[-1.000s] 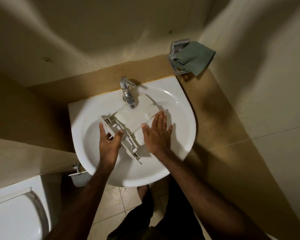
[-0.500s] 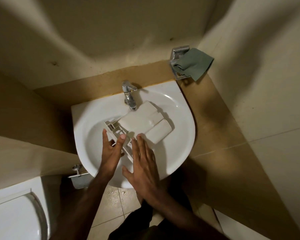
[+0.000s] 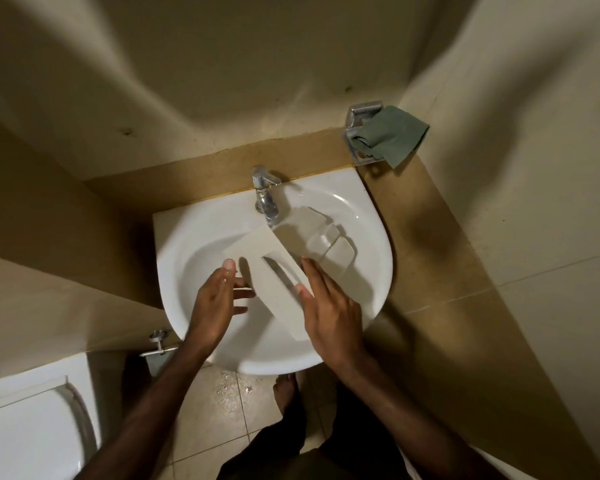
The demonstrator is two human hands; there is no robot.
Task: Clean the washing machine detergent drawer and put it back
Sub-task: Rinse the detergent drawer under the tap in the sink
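Note:
The white detergent drawer (image 3: 278, 249) lies tilted in the white sink (image 3: 368, 237), its flat front panel with the handle slot turned up toward me and its rounded body reaching back to the right under the faucet (image 3: 265, 199). My left hand (image 3: 215, 296) is at the panel's left edge, thumb up by the corner and straight fingers touching the edge. My right hand (image 3: 329, 306) lies flat on the panel's lower right part with its fingers extended. No water stream is visible.
A green cloth (image 3: 392, 135) hangs from a metal holder at the back right corner. A white toilet (image 3: 25, 438) stands at the lower left, a wall valve (image 3: 158, 339) beside it. My bare foot (image 3: 288, 393) is on the wet tiled floor below the sink.
The drawer has been turned over, so the front panel now faces up instead of the ribbed side. My right hand came from the drawer's body onto the panel; my left shifted to its left edge.

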